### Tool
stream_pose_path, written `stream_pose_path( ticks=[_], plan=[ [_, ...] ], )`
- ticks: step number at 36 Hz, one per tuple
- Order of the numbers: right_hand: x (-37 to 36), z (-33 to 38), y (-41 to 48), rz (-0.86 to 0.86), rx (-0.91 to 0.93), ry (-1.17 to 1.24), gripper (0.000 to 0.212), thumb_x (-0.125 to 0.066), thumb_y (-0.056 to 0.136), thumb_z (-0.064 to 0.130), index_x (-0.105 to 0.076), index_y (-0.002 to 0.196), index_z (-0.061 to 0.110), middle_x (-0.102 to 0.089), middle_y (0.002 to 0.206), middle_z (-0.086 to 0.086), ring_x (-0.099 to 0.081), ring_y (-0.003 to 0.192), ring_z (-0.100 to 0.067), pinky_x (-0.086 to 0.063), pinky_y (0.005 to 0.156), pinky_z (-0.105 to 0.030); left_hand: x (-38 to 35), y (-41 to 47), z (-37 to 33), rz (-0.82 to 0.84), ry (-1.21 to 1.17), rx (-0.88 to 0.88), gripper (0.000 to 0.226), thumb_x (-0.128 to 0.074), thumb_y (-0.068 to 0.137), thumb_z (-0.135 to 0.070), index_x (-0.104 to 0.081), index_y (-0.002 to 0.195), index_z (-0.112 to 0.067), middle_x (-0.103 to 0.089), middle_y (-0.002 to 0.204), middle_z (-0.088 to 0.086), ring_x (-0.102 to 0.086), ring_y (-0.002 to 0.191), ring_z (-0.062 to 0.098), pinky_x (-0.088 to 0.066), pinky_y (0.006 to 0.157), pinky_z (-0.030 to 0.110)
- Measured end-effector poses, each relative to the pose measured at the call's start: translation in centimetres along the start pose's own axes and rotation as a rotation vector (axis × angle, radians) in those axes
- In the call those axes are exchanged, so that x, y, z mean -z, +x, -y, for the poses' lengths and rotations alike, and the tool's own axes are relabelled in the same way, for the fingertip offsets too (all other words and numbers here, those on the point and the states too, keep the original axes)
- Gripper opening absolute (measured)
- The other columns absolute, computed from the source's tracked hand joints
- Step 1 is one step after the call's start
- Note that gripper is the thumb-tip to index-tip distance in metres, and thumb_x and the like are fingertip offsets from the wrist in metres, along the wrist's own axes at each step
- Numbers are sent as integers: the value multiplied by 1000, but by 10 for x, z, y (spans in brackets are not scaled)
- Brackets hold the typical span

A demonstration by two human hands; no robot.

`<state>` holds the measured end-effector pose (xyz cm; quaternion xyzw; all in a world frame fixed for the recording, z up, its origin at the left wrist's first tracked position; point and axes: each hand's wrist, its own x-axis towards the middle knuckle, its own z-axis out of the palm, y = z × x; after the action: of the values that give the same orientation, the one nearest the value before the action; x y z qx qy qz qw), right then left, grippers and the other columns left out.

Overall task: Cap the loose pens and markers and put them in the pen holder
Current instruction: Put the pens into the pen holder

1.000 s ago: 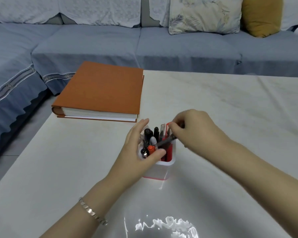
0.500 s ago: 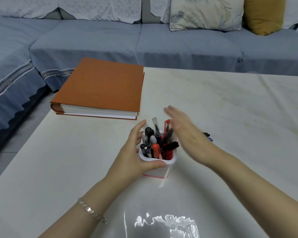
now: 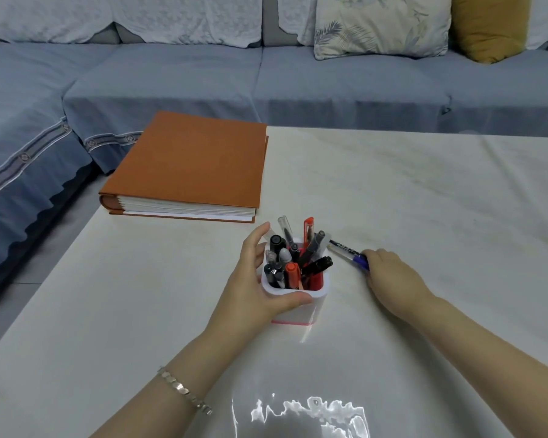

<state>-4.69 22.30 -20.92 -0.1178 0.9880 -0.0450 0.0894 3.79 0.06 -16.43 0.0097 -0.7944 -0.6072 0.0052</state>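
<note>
Head view, single frame. Pale marble-look table (image 3: 424, 191) with a glossy glare patch at the near edge.

Pen holder (image 3: 317, 298): white, rounded-square, pink band at the base, standing upright near the table's middle. Packed with capped pens and markers, among them an orange-capped marker (image 3: 292, 273), a black marker (image 3: 318, 264) leaning right, a grey pen (image 3: 314, 248) leaning right, a clear-capped pen (image 3: 284, 227) and a red pen (image 3: 308, 229) standing tallest at the back.

Left hand (image 3: 253, 279): wrapped around the holder's left side, thumb lying across the near wall just under the rim, fingers curved up along the far-left side. Grip is closed on the holder. Silver link bracelet (image 3: 184, 390) on that wrist.

Right hand (image 3: 389, 276): palm down on the table, right of the holder and apart from it. Fingertips cover the near end of a blue pen (image 3: 348, 251) that lies flat on the table, its far end pointing toward the holder's back right corner. Fingers are curled over the pen; cannot tell whether they actually pinch it or only rest on it.

Orange hardcover book (image 3: 196, 162): closed, flat at the table's far-left corner, well apart from the holder.

Behind the table: blue-grey sofa (image 3: 329, 80) with a leaf-print cushion (image 3: 383, 23) and a mustard cushion (image 3: 487, 26).
</note>
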Motion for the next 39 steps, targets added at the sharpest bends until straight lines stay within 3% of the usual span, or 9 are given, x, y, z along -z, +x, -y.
stream_pose_path(
  ticks=[7,10,14,18,21,24,29,34,39],
  plan=[
    [29,-3,-34,-56,-39,474,9,-37,96,25,-42,102,20,-53,79,-5,-50,73,-27,-36,62,-33,-3,-5,-11,-90,183,-29,104,-83,57,-33,-5,117,-67,-24,133,-26,-29,111,-29,-29,86,-4],
    [54,-3,-51,-182,12,612,11,-35,93,36,-43,98,29,-54,73,8,-51,69,-9,-36,61,-10,-6,-2,-27,-167,494,-238,97,-75,54,-54,-10,126,-62,-14,142,-23,-29,126,-7,-32,101,20],
    [81,-3,-70,-306,39,631,29,-22,94,42,-50,95,37,-62,85,0,-53,77,-14,-34,68,0,-16,14,-42,-269,730,-398,79,-56,55,-66,-44,128,-37,-44,140,-1,-47,124,22,-39,96,37],
    [103,1,-81,-321,21,666,28,-35,93,32,-61,89,41,-61,67,10,-51,62,-1,-35,56,-4,-24,29,-43,-251,928,-362,50,-61,56,-58,-70,92,-25,-68,106,2,-64,100,27,-49,73,34],
    [117,3,-87,-339,-14,713,25,-43,90,34,-66,86,42,-56,56,4,-39,45,-6,-30,42,-11,-23,29,-45,-261,838,-255,24,-63,77,-41,-69,94,-26,-65,107,-9,-56,106,18,-36,71,25],
    [126,10,-90,-289,-36,764,24,-48,87,37,-68,75,42,-57,53,5,-35,42,-7,-27,37,-12,-17,24,-37,-283,676,-230,28,-58,84,-29,-60,112,-31,-58,119,-16,-47,114,8,-33,77,19],
    [125,29,-81,-142,-48,664,27,-52,86,33,-72,68,27,-40,37,8,-32,38,-9,-22,35,-15,-13,20,-35,-306,319,-207,25,-56,86,-12,-64,106,-25,-56,116,-16,-47,110,-1,-34,84,2],
    [124,54,-70,-90,-76,468,29,-51,85,26,-71,64,26,-45,44,2,-34,40,-13,-28,35,-16,-15,16,-38,-217,180,-151,20,-53,90,-15,-67,95,-27,-50,114,-18,-52,102,2,-45,89,18],
    [132,78,-65,-166,2,259,26,-50,85,20,-72,71,14,-54,63,-10,-39,48,-17,-26,40,-19,-3,11,-34,-67,33,-83,46,-68,78,-31,-41,107,-55,-41,132,-19,-40,100,-24,-33,77,-7]
  ],
)
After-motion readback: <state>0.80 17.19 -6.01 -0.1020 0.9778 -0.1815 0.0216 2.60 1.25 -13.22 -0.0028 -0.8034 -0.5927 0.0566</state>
